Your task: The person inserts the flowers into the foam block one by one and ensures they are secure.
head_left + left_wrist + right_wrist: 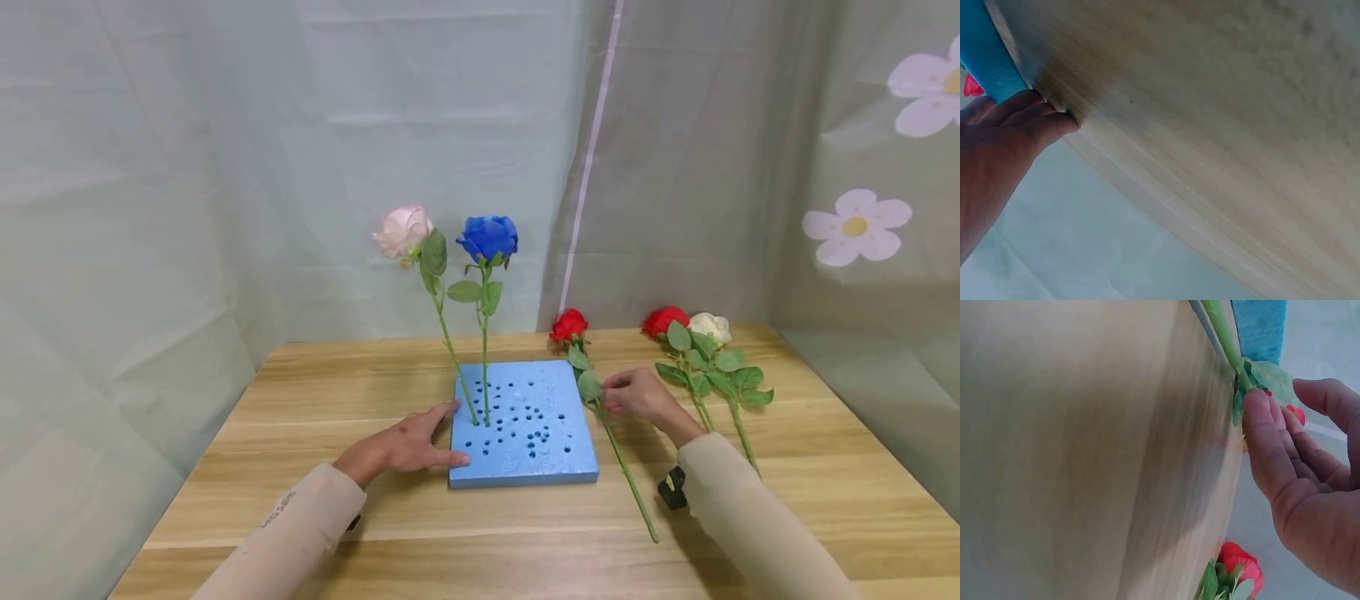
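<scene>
A light blue foam block (528,467) pierced with many small holes lies on the table. My left hand (416,440) rests against its left side, fingers spread along the edge and thumb at the front corner. A pale pink rose (405,232) and a blue rose (489,239) stand in holes near the block's left side, the pink one tilted left. Just right of the block lies a red rose (569,326) with a long green stem (628,471). My right hand (643,398) has its fingertips at that stem by the leaves; the right wrist view shows the thumb (1329,400) apart from it.
Farther right on the wooden table (360,517) lie another red rose (665,321) and a white rose (709,328), their leafy stems side by side. A pale curtain (390,108) hangs behind, and a flower-printed one (862,317) at the right.
</scene>
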Demonstrator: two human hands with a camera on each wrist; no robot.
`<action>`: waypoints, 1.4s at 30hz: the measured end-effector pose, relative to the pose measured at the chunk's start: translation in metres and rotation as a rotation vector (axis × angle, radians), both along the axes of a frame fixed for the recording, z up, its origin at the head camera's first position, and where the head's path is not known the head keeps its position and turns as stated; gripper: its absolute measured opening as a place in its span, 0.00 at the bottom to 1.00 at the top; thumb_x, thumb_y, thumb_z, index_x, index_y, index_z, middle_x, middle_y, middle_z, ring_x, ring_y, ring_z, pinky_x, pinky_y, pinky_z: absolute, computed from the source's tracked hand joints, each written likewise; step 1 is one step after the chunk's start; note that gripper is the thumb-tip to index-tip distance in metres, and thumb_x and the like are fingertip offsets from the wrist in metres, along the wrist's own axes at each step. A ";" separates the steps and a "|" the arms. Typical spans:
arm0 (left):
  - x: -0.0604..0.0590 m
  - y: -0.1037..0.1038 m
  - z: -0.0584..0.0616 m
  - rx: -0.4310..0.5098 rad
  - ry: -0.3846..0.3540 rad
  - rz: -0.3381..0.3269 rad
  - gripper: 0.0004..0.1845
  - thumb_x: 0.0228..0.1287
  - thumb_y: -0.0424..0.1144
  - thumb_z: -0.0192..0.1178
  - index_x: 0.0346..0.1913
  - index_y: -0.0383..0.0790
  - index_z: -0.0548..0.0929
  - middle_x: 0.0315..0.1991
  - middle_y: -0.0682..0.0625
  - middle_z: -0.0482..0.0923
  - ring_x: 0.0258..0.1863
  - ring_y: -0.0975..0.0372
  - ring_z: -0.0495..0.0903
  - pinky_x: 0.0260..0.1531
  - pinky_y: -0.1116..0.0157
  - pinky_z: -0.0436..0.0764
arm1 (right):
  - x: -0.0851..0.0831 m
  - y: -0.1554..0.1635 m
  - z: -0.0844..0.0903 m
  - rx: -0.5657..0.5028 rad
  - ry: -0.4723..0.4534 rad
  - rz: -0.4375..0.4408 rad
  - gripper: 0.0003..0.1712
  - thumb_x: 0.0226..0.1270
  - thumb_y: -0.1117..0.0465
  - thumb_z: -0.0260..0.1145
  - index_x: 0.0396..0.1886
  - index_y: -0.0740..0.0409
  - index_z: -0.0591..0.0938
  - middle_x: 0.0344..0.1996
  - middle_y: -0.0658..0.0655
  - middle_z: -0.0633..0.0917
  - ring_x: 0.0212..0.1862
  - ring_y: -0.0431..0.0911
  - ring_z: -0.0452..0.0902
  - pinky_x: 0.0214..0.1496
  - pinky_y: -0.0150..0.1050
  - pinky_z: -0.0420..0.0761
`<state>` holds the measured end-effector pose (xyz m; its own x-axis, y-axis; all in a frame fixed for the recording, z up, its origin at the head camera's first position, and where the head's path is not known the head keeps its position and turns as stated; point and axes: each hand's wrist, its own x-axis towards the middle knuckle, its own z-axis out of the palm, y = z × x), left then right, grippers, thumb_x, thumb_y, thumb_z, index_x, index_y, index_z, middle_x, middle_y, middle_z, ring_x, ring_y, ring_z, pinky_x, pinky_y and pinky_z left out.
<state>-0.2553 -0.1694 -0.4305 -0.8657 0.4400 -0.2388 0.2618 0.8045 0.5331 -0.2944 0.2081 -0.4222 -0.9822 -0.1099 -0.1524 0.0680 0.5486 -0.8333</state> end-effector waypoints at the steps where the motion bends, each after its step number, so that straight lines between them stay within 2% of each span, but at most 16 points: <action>1: 0.000 0.000 0.000 0.002 0.001 -0.001 0.54 0.46 0.71 0.60 0.73 0.50 0.51 0.72 0.49 0.52 0.69 0.55 0.52 0.64 0.50 0.57 | -0.001 0.000 0.000 0.004 -0.009 0.001 0.16 0.62 0.65 0.62 0.46 0.73 0.78 0.33 0.60 0.83 0.34 0.45 0.80 0.37 0.39 0.81; 12: 0.001 0.000 0.000 -0.002 0.008 -0.005 0.54 0.47 0.70 0.60 0.73 0.50 0.52 0.71 0.49 0.53 0.69 0.54 0.53 0.63 0.49 0.58 | -0.005 0.000 -0.003 0.009 -0.075 -0.008 0.15 0.62 0.65 0.64 0.44 0.73 0.79 0.31 0.59 0.83 0.31 0.43 0.80 0.35 0.38 0.81; 17: 0.001 -0.001 0.001 0.002 0.006 0.000 0.54 0.46 0.70 0.60 0.73 0.50 0.52 0.71 0.49 0.52 0.69 0.54 0.53 0.63 0.49 0.58 | -0.005 -0.005 -0.005 -0.012 -0.103 -0.023 0.12 0.58 0.66 0.66 0.39 0.72 0.81 0.29 0.58 0.83 0.29 0.43 0.79 0.32 0.37 0.82; 23: 0.001 -0.001 0.000 0.013 0.002 -0.006 0.54 0.46 0.70 0.60 0.73 0.49 0.52 0.72 0.49 0.52 0.69 0.54 0.52 0.64 0.50 0.57 | -0.007 -0.011 -0.008 0.036 -0.086 -0.037 0.06 0.54 0.70 0.68 0.31 0.70 0.82 0.26 0.56 0.82 0.26 0.43 0.78 0.29 0.36 0.81; 30: 0.000 0.000 -0.001 0.006 0.003 -0.007 0.55 0.45 0.71 0.60 0.73 0.50 0.52 0.72 0.50 0.52 0.69 0.55 0.52 0.64 0.51 0.57 | -0.009 -0.014 -0.006 0.064 -0.109 -0.052 0.07 0.52 0.70 0.70 0.29 0.69 0.81 0.25 0.57 0.80 0.24 0.43 0.78 0.28 0.37 0.81; 34: -0.001 0.000 -0.001 0.011 -0.001 -0.010 0.55 0.46 0.71 0.60 0.73 0.50 0.51 0.72 0.49 0.51 0.69 0.55 0.52 0.64 0.51 0.57 | -0.008 -0.012 -0.006 0.050 -0.127 -0.035 0.05 0.54 0.71 0.67 0.31 0.70 0.81 0.27 0.58 0.81 0.26 0.44 0.78 0.29 0.38 0.82; 42: 0.000 -0.002 0.000 0.013 -0.003 -0.009 0.54 0.47 0.70 0.60 0.73 0.50 0.52 0.71 0.48 0.52 0.69 0.54 0.52 0.64 0.50 0.57 | -0.006 -0.005 -0.003 -0.066 -0.133 0.018 0.06 0.56 0.72 0.63 0.32 0.73 0.77 0.29 0.58 0.79 0.29 0.45 0.78 0.34 0.41 0.82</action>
<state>-0.2552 -0.1711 -0.4309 -0.8612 0.4505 -0.2355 0.2672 0.7952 0.5443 -0.3003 0.2031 -0.4255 -0.9516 -0.1415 -0.2727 0.1704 0.4955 -0.8517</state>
